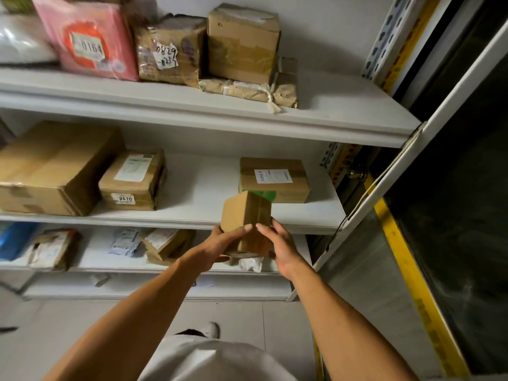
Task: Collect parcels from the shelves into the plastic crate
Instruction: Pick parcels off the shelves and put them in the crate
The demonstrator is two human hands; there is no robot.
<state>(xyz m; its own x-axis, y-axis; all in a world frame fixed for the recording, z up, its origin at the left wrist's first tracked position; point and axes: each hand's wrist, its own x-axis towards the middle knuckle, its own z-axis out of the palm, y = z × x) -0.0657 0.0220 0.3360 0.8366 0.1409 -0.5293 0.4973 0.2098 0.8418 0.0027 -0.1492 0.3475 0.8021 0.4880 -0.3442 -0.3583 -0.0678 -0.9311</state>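
We've got both hands on a small box (246,215), held upright in the air just in front of the middle shelf's (192,220) front edge. Our left hand (220,244) wraps it from the left, fingers curled across the near face; our right hand (277,243) clasps the right side, thumb on the front corner. The box's lower end sits down between the palms, and its top tips slightly toward the shelf.

Right behind it, a flat labelled box (275,178) with a green patch lies on the middle shelf, near the right end. To its left there is a wide bare stretch of shelf board, then a taped box (133,180) marked 0410 and a big carton (55,166) touching it at the far left.

Up top, the upper shelf (343,105) carries a pink parcel (88,37), a wrapped one numbered 0829 (167,53), a tall carton (243,39) and a flat tied bundle (247,89) at its foot; the shelf's right end is bare.

Below our hands, the lower shelf (90,250) holds several soft mailers and small parcels. On the right, a white post (384,193) runs diagonally close to our right arm, with dark glass beyond it. The crate is not in sight.
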